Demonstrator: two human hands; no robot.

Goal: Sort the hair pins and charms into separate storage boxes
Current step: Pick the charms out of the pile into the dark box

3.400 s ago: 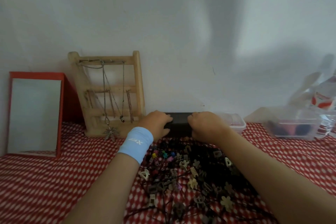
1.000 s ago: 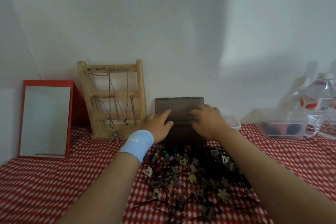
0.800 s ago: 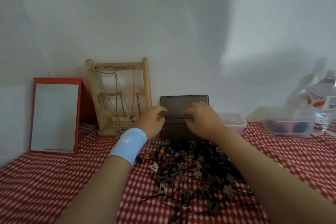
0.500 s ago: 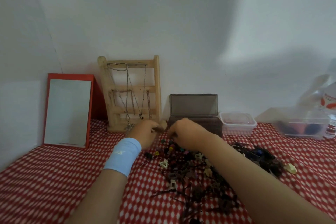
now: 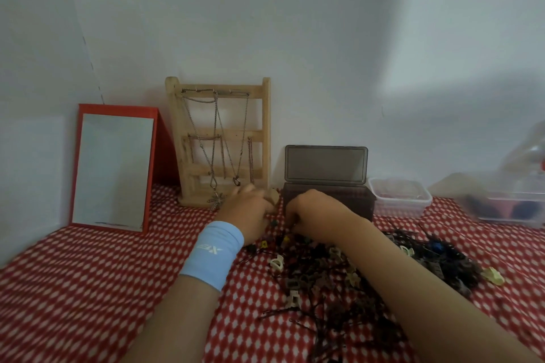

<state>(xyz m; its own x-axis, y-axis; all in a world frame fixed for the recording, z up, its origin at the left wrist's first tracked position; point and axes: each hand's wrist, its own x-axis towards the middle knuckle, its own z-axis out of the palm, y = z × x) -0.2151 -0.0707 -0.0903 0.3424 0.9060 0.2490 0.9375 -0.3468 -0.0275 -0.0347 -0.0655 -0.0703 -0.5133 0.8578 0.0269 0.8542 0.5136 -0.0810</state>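
Looking barely started, going by the tangled heap of black hair pins and small coloured charms lying loose on the red-and-white checked surface just in front of the smoky dark plastic storage box, lid standing open, insides hidden, nearly everything waiting to be sorted. Reaching into the heap's edge nearest that box with left hand and right hand side by side, fingers curling down among the pieces; being too blurred and hidden to tell whether gripping anything.

Box behind pile, perhaps touching.
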